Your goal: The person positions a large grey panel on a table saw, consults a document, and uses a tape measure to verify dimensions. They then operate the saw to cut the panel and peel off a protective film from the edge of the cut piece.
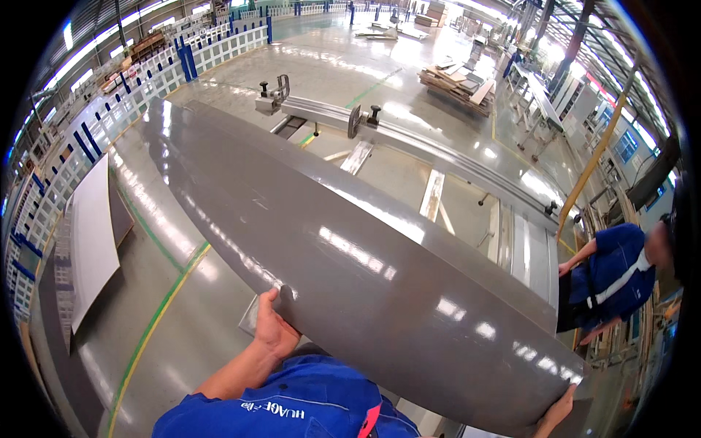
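A large glossy grey board (314, 241) stretches across the middle, from the far left to the near right. My left hand (277, 330) grips its near long edge, the thumb up along the rim and the other fingers partly hidden. At the board's near right corner, my right hand (558, 411) is closed on the edge, its fingers partly out of sight. Along the board's far side shows a further grey strip (409, 226), perhaps a second board under it. Beyond that runs a metal machine frame with a long aluminium rail (453, 157).
A co-worker (613, 274) in blue stands at the right, by the machine's end. White boards (95, 241) lean near a white fence (95, 131) on the left. Stacked panels (460, 84) sit on the floor farther back. A yellow hose (595, 157) hangs at the right.
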Demonstrator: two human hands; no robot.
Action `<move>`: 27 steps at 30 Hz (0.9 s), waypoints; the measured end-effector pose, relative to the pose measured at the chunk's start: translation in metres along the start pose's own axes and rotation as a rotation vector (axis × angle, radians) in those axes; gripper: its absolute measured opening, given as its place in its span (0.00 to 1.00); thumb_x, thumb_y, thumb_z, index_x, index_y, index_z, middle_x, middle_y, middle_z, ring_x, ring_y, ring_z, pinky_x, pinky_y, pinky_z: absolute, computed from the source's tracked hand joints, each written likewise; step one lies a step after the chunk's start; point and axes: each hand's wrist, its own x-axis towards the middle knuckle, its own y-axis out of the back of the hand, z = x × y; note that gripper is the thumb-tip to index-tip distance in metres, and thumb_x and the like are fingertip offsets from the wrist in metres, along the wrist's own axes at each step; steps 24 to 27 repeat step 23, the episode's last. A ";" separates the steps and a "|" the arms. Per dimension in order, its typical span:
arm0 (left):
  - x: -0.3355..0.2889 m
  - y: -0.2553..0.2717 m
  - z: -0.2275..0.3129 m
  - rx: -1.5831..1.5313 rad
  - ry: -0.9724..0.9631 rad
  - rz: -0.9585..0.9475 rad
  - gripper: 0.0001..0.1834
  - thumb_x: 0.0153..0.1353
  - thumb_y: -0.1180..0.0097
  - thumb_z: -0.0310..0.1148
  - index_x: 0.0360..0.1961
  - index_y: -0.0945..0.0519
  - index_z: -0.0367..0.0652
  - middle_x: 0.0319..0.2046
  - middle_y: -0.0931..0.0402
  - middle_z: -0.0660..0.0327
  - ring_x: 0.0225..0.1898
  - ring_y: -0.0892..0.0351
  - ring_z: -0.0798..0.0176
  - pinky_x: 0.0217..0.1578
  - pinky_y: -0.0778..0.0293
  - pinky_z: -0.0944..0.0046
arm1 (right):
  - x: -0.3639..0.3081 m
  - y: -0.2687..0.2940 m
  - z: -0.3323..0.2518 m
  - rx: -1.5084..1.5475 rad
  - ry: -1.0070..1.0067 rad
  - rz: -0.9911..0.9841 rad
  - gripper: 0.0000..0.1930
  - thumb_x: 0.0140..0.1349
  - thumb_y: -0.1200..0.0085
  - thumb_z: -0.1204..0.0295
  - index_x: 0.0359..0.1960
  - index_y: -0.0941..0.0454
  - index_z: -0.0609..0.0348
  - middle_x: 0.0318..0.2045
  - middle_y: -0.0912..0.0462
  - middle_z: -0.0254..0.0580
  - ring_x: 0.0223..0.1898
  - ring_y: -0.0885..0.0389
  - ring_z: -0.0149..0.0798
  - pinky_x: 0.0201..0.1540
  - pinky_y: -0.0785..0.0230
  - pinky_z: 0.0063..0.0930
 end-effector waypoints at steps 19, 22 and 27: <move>-0.090 0.279 0.161 0.085 0.169 0.138 0.35 0.71 0.58 0.57 0.68 0.26 0.44 0.65 0.24 0.56 0.67 0.26 0.53 0.68 0.33 0.47 | -0.365 0.059 -0.069 -0.475 0.091 0.084 0.30 0.77 0.50 0.53 0.50 0.17 0.79 0.45 0.12 0.67 0.42 0.15 0.57 0.50 0.22 0.47; -0.064 0.335 0.214 0.113 0.219 0.162 0.34 0.70 0.57 0.58 0.67 0.26 0.46 0.65 0.24 0.57 0.66 0.25 0.54 0.67 0.30 0.49 | -0.456 0.035 -0.096 -0.557 0.331 0.053 0.31 0.76 0.49 0.51 0.53 0.17 0.77 0.47 0.13 0.68 0.46 0.15 0.59 0.53 0.23 0.47; -0.057 0.356 0.233 0.103 0.262 0.147 0.32 0.71 0.56 0.57 0.67 0.26 0.48 0.65 0.25 0.59 0.66 0.26 0.55 0.67 0.32 0.48 | -0.483 0.033 -0.112 -0.589 0.324 0.054 0.31 0.76 0.49 0.51 0.53 0.17 0.77 0.47 0.13 0.68 0.46 0.15 0.59 0.53 0.23 0.47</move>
